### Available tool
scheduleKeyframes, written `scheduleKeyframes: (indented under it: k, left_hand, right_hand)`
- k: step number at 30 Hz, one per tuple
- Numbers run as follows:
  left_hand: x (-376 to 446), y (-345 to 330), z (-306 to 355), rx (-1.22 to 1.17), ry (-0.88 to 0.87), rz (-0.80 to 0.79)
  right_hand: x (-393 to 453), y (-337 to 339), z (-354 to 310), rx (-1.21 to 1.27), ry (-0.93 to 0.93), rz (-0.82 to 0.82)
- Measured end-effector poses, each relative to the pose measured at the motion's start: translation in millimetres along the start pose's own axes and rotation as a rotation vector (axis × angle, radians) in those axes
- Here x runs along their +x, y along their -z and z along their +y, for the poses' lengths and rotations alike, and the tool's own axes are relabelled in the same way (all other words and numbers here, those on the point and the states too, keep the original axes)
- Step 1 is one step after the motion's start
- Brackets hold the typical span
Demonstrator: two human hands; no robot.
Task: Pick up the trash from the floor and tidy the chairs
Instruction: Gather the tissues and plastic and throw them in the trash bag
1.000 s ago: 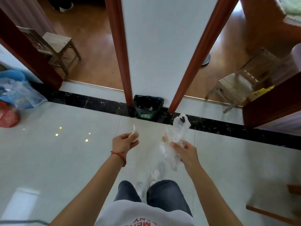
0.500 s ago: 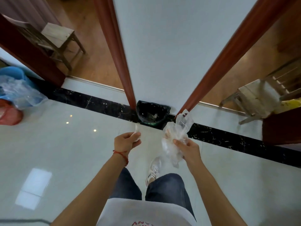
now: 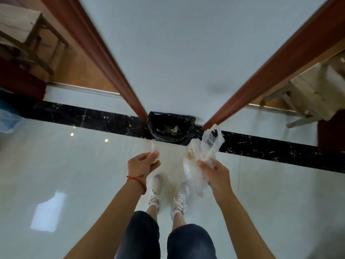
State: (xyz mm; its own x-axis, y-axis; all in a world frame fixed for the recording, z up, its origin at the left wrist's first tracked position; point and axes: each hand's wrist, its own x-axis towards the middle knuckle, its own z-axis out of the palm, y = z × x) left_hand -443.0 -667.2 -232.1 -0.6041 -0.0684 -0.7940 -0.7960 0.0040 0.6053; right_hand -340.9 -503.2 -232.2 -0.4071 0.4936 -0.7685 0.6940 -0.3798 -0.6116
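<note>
- Head view: your left hand (image 3: pixel 143 164) pinches a small white scrap (image 3: pixel 154 150) between thumb and fingertips; your right hand (image 3: pixel 214 172) has its fingers curled round a crumpled clear plastic bag (image 3: pixel 203 156), so both grips are clamped on trash
- The black-lined bin (image 3: pixel 170 128) sits on the floor against the white wall, between the two red-brown door frames, ahead of your shoes and just beyond both hands
- Risk: neither piece looks to be over the bin mouth yet; let go from here and the light bag is likely to drift and land on the pale tiles (image 3: pixel 74 174) in front of it
- Risk: the scrap is held by its edge only, so a loose pinch may drop it short
- Risk: the bag hangs long below your right hand; its tail may catch the bin rim and spill outside
- Room: open tile lies left and right of you; the wall stops you just behind the bin
- One wooden chair (image 3: pixel 26 32) stands through the left doorway, another chair (image 3: pixel 317 90) through the right, both well apart from you and not yet tidied
</note>
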Motion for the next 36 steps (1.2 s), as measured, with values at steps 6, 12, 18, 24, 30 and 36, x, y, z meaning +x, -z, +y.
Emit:
scheduleKeyframes:
  k: [6, 12, 18, 24, 30, 36]
  left_hand:
    - [70, -17, -13, 0.025, 0.036, 0.000]
    - [130, -43, -17, 0.060, 0.093, -0.004]
    - [169, -69, -7, 0.094, 0.102, -0.012]
    - [190, -85, 4, 0.112, 0.156, 0.010]
    - [183, -69, 4, 0.464, -0.152, -0.006]
    - [177, -22, -9, 0.976, -0.486, -0.076]
  right_hand:
    - [48, -18, 18, 0.069, -0.038, 0.025]
    - [79, -24, 28, 0.078, -0.055, 0.044]
    - [102, -31, 31, 0.101, -0.056, 0.059]
    - [121, -40, 29, 0.101, -0.031, 0.052]
    - [133, -54, 26, 0.071, -0.035, 0.047]
    - [150, -79, 23, 0.003, -0.070, 0.042]
